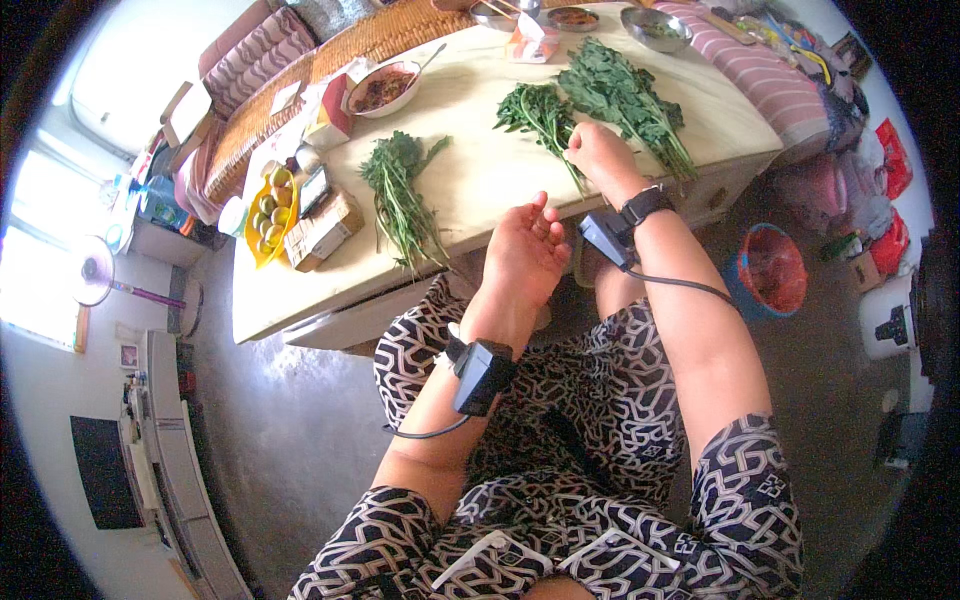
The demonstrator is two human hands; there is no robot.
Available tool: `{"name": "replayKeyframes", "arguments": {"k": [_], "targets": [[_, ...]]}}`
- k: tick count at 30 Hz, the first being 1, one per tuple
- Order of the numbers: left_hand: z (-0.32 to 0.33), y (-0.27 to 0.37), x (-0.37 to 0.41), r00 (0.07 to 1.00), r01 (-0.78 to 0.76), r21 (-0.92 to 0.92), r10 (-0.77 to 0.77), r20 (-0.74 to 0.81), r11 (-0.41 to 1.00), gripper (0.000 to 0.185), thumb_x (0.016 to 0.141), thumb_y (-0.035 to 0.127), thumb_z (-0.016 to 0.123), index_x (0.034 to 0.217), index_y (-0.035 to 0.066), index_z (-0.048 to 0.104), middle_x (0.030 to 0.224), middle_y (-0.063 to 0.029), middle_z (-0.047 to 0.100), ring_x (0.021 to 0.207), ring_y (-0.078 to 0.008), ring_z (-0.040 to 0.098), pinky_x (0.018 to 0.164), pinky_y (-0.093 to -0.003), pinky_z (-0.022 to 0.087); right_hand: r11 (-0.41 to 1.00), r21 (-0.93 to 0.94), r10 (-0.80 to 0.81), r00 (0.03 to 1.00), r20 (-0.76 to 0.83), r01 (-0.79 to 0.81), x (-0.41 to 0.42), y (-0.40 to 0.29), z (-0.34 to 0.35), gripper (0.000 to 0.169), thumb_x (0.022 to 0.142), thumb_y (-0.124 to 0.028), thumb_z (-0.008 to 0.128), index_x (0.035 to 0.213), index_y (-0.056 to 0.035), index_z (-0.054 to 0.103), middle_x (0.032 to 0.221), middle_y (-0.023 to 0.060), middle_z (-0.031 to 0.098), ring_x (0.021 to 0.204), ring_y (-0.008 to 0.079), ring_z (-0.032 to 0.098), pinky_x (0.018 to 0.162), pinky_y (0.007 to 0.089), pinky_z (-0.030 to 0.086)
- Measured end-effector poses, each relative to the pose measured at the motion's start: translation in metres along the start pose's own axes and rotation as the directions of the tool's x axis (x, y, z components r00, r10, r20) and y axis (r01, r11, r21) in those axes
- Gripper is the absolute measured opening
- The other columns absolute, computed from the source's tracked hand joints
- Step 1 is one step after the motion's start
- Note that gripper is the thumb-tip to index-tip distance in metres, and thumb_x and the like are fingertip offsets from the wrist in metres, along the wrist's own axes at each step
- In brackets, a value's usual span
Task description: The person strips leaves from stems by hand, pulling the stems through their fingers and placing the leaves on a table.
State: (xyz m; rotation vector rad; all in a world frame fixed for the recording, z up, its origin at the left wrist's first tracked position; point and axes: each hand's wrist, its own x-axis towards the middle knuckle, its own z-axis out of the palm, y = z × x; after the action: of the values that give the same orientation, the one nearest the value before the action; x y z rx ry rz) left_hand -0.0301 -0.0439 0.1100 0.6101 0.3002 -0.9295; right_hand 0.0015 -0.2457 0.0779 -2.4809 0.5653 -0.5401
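Observation:
My left hand (pixel 525 247) is palm up in front of the table edge, fingers loosely curled and nothing in it. Over the table, my right hand (pixel 604 159) has its fingers curled against the stems of a small bunch of leafy greens (pixel 541 112); whether it grips any stem is hidden. Just right of that hand lies a larger pile of broad-leaved greens (pixel 621 94). A third bunch of greens (pixel 403 191) rests to the left, its stems reaching the front edge of the pale tabletop (pixel 480 161). Both wrists wear strapped, cabled devices.
At the table's left are a yellow bag of round green fruit (pixel 271 214), a cardboard box (pixel 324 231) and a phone (pixel 312 191). Farther back stand a food bowl (pixel 384 90), a tissue box (pixel 531 46) and a metal bowl (pixel 656 30). A lined bucket (pixel 772 270) is on the floor at right.

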Motion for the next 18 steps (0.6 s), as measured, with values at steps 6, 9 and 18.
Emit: {"name": "replayKeyframes", "arguments": {"k": [6,9,18], "targets": [[-0.038,-0.021,0.013,0.999,0.017,-0.044,-0.018,-0.033,0.999,0.017,0.090,0.022,0.045,0.100,0.015,0.057,0.077,0.0045,0.056,0.066,-0.0113,0.051,0.058,-0.0259,0.039,0.998,-0.051,-0.028,0.997,-0.071,0.024,0.005,0.000,0.005,0.010,0.077,-0.017,0.058,0.074,-0.0079,0.062,0.076,0.0167,0.064,0.076,0.0359,0.062,0.068,0.0459,0.049],[-0.046,-0.028,0.014,0.995,0.030,-0.030,-0.033,-0.092,0.999,0.017,0.090,0.022,0.046,0.100,0.016,0.058,0.077,0.0044,0.057,0.065,-0.0115,0.051,0.058,-0.0261,0.039,0.999,-0.015,-0.029,0.995,-0.096,0.028,0.007,0.000,0.000,0.010,0.077,-0.017,0.058,0.074,-0.0082,0.062,0.076,0.0160,0.064,0.075,0.0355,0.062,0.067,0.0456,0.049],[-0.054,-0.028,0.014,0.998,0.016,0.001,-0.016,-0.064,1.000,0.018,0.090,0.024,0.047,0.101,0.016,0.058,0.077,0.0044,0.057,0.066,-0.0114,0.052,0.057,-0.0265,0.040,0.993,-0.099,-0.073,0.997,-0.031,0.070,0.005,0.000,0.011,0.010,0.077,-0.019,0.062,0.077,-0.0088,0.062,0.076,0.0128,0.063,0.076,0.0324,0.062,0.066,0.0431,0.049]]}}
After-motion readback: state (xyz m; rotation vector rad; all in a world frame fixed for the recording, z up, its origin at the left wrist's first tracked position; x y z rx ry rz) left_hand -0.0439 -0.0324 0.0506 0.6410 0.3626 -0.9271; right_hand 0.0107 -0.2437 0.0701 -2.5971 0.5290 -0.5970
